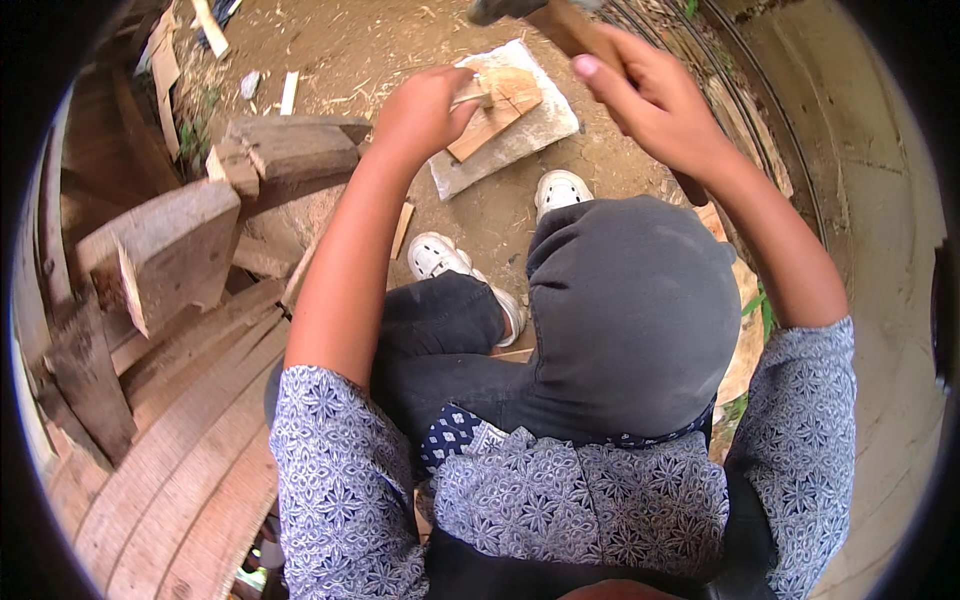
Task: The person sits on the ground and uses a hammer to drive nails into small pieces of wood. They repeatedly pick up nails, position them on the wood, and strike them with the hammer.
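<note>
While left fingers [456,78] pinch a wooden piece [473,96], right fingers [607,86] clutch a tool [572,28].

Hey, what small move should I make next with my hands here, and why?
Probably bring the wooden-handled tool down lightly toward the small wood piece: your right hand holds the tool apart from it, while your left hand grips that piece at the board lying on the pale slab.
</note>
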Demonstrator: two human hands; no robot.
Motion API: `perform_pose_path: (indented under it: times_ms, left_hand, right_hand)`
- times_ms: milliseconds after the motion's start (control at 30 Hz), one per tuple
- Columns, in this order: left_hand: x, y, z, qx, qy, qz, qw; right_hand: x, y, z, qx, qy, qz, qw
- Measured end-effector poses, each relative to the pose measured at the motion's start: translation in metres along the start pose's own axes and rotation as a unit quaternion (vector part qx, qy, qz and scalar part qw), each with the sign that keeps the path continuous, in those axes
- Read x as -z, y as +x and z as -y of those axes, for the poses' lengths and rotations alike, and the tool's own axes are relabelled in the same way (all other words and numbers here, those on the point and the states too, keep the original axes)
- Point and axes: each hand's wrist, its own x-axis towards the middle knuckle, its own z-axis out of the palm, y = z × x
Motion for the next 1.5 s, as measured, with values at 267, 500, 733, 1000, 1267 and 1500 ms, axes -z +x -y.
perform_pose_path:
  times_ms: [267, 500, 733, 1000, 1267, 1500]
  left_hand:
    - [-0.006, 0.006, -0.001, 0.018, 0.0, 0.02, 1.0]
    - [0.003, 0.002, -0.012, 0.045, -0.01, 0.045, 0.998]
    - [0.004, -0.004, -0.006, 0.061, -0.007, 0.047, 0.997]
    - [0.007, 0.0, -0.008, 0.056, -0.014, 0.036, 0.998]
    - [0.001, 0.005, -0.002, 0.035, -0.022, 0.029, 0.999]
    - [-0.003, 0.007, -0.008, 0.018, -0.028, 0.03, 0.999]
  right_hand:
    - [-0.014, 0.004, -0.017, 0.013, -0.179, 0.133, 0.975]
    - [-0.029, 0.009, -0.013, 0.102, -0.109, -0.044, 0.988]
    - [-0.016, 0.017, 0.022, 0.048, -0.046, -0.029, 0.997]
    - [-0.002, 0.022, 0.024, -0.026, -0.082, 0.001, 0.996]
    - [-0.007, 0.019, -0.003, -0.06, -0.112, 0.062, 0.99]
    - [-0.022, 0.02, -0.027, -0.03, -0.222, 0.098, 0.97]
